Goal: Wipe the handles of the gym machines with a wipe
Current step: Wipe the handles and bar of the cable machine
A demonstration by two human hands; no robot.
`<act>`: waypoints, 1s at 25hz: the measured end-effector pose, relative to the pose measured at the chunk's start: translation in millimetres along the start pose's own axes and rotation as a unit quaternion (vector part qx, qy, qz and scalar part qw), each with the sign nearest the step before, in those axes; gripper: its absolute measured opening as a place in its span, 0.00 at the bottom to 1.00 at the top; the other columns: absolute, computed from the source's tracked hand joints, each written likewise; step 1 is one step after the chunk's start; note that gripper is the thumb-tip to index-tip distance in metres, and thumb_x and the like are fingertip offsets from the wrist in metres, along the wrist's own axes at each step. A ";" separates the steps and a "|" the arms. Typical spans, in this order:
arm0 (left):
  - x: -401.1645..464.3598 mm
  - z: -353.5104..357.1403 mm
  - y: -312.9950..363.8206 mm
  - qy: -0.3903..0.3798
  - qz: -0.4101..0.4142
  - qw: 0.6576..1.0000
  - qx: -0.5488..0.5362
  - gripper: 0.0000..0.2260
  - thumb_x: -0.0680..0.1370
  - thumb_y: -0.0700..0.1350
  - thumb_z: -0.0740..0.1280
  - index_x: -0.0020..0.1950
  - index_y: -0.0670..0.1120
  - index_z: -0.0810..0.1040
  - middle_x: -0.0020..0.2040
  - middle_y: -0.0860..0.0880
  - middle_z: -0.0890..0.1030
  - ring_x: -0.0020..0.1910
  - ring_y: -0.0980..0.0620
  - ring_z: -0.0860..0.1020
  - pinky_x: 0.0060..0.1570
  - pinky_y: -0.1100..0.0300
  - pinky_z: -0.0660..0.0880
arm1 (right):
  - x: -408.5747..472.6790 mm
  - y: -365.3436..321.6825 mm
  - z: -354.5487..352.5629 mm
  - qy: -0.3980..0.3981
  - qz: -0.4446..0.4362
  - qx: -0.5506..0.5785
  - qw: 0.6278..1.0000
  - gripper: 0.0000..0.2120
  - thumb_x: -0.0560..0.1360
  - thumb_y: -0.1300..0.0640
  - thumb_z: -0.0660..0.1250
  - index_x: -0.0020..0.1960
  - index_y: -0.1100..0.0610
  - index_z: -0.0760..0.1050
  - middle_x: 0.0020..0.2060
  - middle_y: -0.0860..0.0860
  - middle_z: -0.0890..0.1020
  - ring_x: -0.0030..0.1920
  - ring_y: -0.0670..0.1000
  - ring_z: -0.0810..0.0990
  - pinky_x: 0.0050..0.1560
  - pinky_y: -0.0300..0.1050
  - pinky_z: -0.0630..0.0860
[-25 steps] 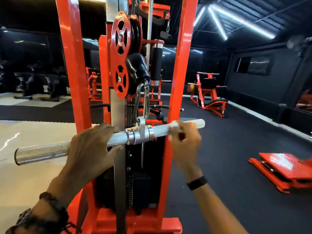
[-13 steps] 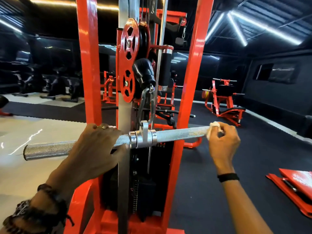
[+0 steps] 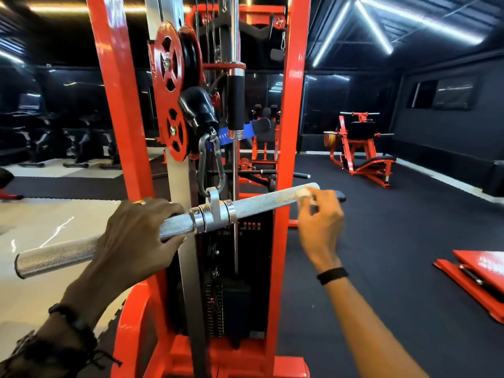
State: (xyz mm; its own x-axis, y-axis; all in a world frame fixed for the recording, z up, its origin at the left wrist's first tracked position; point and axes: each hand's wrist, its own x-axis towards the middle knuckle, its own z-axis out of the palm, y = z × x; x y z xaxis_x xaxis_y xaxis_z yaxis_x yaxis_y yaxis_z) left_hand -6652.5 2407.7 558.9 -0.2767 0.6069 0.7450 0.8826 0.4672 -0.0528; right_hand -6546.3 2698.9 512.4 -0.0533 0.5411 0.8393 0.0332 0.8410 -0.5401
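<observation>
head-worn, facing forward-down, apparently close

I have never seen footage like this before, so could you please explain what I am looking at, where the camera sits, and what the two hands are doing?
The camera is worn on a person's head and looks forward and down, so you see their own arms. In front stands an orange cable machine in a gym. A knurled metal bar hangs from its cable by a carabiner. The left hand grips the bar left of its middle clamp to steady it. The right hand pinches a small white wipe against the bar near its right end. Other orange machines stand on the dark floor behind.
</observation>
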 end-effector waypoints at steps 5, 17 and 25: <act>-1.0 3.6 12.8 -0.021 -0.038 0.998 -0.044 0.15 0.66 0.54 0.70 0.51 0.52 0.79 0.43 0.56 0.82 0.38 0.45 0.80 0.38 0.57 0.66 | 17.6 -6.0 -2.5 0.039 0.076 0.039 0.996 0.05 0.78 0.63 0.66 0.49 0.58 0.81 0.42 0.50 0.77 0.40 0.50 0.76 0.42 0.56 0.76; 0.4 -5.6 11.5 -0.119 -0.104 0.986 -0.052 0.08 0.80 0.57 0.59 0.43 0.58 0.71 0.33 0.58 0.75 0.34 0.51 0.73 0.35 0.56 0.64 | 44.0 3.8 -10.8 -0.031 0.103 0.052 0.993 0.02 0.76 0.61 0.69 0.46 0.57 0.80 0.43 0.53 0.82 0.42 0.51 0.79 0.44 0.56 0.78; 2.2 -3.8 13.1 -0.023 -0.063 0.998 -0.009 0.13 0.67 0.55 0.73 0.51 0.55 0.81 0.43 0.57 0.83 0.40 0.44 0.80 0.35 0.57 0.62 | -44.7 -84.7 6.0 -0.174 -0.079 0.166 0.967 0.06 0.75 0.68 0.68 0.50 0.62 0.80 0.44 0.54 0.80 0.43 0.46 0.76 0.47 0.30 0.69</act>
State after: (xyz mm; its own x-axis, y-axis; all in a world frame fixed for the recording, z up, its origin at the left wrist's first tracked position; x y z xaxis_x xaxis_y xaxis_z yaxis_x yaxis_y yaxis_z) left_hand -6640.0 2412.8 562.4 -0.4024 0.5741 0.7131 0.8463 0.5303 0.0507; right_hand -6552.7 2603.5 520.2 -0.3673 0.3248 0.8716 -0.3212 0.8351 -0.4465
